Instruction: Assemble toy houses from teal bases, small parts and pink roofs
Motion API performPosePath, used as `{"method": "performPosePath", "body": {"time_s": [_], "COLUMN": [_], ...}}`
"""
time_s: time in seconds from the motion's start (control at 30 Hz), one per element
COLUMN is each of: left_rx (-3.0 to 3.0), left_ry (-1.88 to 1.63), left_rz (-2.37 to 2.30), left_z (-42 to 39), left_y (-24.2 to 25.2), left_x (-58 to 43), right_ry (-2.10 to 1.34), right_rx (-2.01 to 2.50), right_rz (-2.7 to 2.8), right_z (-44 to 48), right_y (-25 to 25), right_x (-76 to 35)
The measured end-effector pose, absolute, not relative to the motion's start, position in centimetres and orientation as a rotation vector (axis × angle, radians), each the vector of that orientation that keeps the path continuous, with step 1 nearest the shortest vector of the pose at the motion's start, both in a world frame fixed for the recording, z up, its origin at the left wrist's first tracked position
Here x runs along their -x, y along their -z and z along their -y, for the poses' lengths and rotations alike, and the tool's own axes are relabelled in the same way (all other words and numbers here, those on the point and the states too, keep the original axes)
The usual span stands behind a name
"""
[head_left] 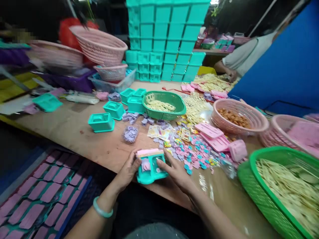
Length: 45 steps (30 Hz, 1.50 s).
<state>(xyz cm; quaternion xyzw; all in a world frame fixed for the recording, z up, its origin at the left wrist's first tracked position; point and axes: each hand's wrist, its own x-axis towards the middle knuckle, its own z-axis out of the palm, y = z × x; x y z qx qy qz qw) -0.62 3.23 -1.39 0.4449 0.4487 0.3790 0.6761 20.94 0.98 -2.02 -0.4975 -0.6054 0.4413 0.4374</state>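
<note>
Between both hands, over the table's near edge, is a small teal plastic toy piece (147, 178) with window-like openings and a pink part along its top. My left hand (128, 171) grips its left side, thumb on the front. My right hand (175, 169) holds its right side, with the thumb at an opening. A pale lilac or pink bit shows inside the left opening. Just beyond lie a small clear box of lilac pieces (130, 133) and a heap of pink and blue round pieces (196, 152).
Several teal boxes (101, 122) stand left of a green basket (164, 104). Pink flat pieces (211, 131) and a pink basket of brown pieces (239, 114) lie right. A large green basket (259, 179) stands near right. Teal crates (171, 30) rise behind. A co-worker's hand (230, 73) is at far right.
</note>
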Motion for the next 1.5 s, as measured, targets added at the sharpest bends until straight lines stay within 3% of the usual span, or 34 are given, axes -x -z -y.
{"method": "performPosePath", "body": {"time_s": [0.13, 0.23, 0.37, 0.5, 0.67, 0.77, 0.9, 1.0, 1.13, 1.23, 1.33, 1.5], "left_rx": [-1.113, -1.178, -1.115, -1.077, -1.117, -1.169, -1.346, -1.545, -1.248, -1.08, -0.96, -0.569], "left_ry": [-0.861, -1.014, -1.48, -1.893, -1.863, -1.872, -1.895, -1.558, -1.596, -1.746, -1.26, -1.147], "left_rz": [-0.941, -1.076, -1.619, -1.959, -2.054, -2.113, -2.173, -2.231, -2.139, -1.542, -1.018, -0.991], "left_z": [-2.3, -1.5, -3.2, -11.1, -23.2, -25.6, -23.3, -21.6, -19.4, -15.4, -9.1, -2.0], "left_y": [-0.4, -1.2, -0.9, 0.2, 0.0, -0.2, 1.6, 2.8, 1.2, -0.6, -1.1, 0.1], "left_x": [2.2, 6.4, 15.9, 23.4, 25.7, 23.8, 17.7, 14.4, 15.0, 15.3, 12.3, 4.5], "right_ry": [-1.186, -0.933, -0.592, -0.493, -0.481, -0.446, -0.405, -0.434, -0.519, -0.616, -0.672, -0.378], "right_rx": [1.109, 1.123, 1.153, 1.014, 0.876, 0.854, 0.935, 0.913, 0.775, 0.838, 0.874, 1.07], "right_rz": [1.593, 1.77, 2.003, 2.129, 2.311, 2.355, 2.232, 2.191, 2.191, 2.015, 1.821, 1.859], "right_z": [-0.6, -0.4, -1.7, -4.6, -7.1, -8.5, -11.2, -11.5, -9.1, -7.0, -5.0, -0.9], "right_y": [2.8, 4.2, 5.7, 4.5, 1.0, 0.5, 0.9, 0.6, -0.2, -0.4, -0.3, 0.3], "right_x": [-19.8, -17.7, -14.7, -11.7, -7.8, -7.4, -7.8, -7.0, -6.3, -7.5, -9.7, -14.2]}}
